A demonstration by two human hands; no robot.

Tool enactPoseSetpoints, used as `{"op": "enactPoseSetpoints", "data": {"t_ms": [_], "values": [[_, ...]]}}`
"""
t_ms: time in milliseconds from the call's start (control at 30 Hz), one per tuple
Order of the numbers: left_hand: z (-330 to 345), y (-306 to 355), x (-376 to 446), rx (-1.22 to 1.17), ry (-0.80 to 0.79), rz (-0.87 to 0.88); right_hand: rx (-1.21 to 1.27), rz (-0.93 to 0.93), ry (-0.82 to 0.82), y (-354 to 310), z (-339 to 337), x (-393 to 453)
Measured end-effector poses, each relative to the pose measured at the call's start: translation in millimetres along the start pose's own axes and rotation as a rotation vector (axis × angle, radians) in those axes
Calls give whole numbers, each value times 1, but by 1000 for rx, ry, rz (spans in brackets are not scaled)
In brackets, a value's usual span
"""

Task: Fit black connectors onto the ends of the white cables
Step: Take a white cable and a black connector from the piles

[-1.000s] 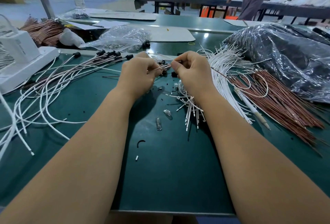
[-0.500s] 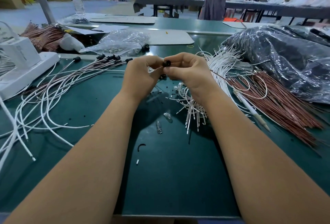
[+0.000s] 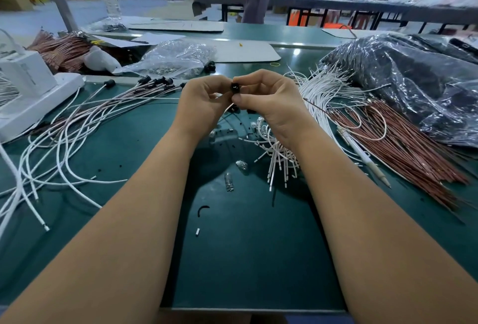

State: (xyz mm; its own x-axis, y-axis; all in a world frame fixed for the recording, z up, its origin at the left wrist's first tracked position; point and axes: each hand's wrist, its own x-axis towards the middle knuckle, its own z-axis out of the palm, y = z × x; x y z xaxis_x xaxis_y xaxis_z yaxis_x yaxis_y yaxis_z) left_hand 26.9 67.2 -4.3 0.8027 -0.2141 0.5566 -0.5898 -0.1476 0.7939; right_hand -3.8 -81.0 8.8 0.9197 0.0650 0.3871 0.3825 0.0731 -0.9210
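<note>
A small black connector [image 3: 234, 87] is held up between my two hands above the green table [image 3: 248, 259]. My right hand [image 3: 269, 101] pinches it between thumb and forefinger. My left hand [image 3: 204, 101] touches it from the left with curled fingers and holds a white cable [image 3: 228, 108] that runs down from the connector. Loose white cables [image 3: 279, 158] lie under my right wrist. Cables fitted with black connectors [image 3: 155, 83] lie fanned out at the left.
Red-brown wires [image 3: 403, 148] and a pen [image 3: 362, 154] lie at the right beside a black plastic bag [image 3: 419, 83]. A clear bag of parts [image 3: 176, 60] sits behind my hands. A white machine [image 3: 28, 88] stands at the left. Small glass bulbs [image 3: 229, 177] lie mid-table.
The hands have come together and lifted slightly; a black connector now sits between the fingertips where a second ago only thin wire ends showed.
</note>
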Motion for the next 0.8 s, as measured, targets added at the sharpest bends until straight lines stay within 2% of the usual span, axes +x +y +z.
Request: {"op": "enactPoseSetpoints", "data": {"t_ms": [200, 367, 467, 567, 800], "values": [[2, 3, 0, 5, 26, -14, 4, -4, 40, -1, 0, 1], [2, 3, 2, 75, 29, -28, 61, 27, 178, 1, -4, 5], [4, 3, 3, 103, 36, -46, -41, 45, 222, 4, -7, 7], [6, 2, 4, 145, 13, -84, -95, 85, 225, 9, -8, 7], [11, 1, 5, 129, -33, -157, -35, 151, 207, 15, -10, 10]]}}
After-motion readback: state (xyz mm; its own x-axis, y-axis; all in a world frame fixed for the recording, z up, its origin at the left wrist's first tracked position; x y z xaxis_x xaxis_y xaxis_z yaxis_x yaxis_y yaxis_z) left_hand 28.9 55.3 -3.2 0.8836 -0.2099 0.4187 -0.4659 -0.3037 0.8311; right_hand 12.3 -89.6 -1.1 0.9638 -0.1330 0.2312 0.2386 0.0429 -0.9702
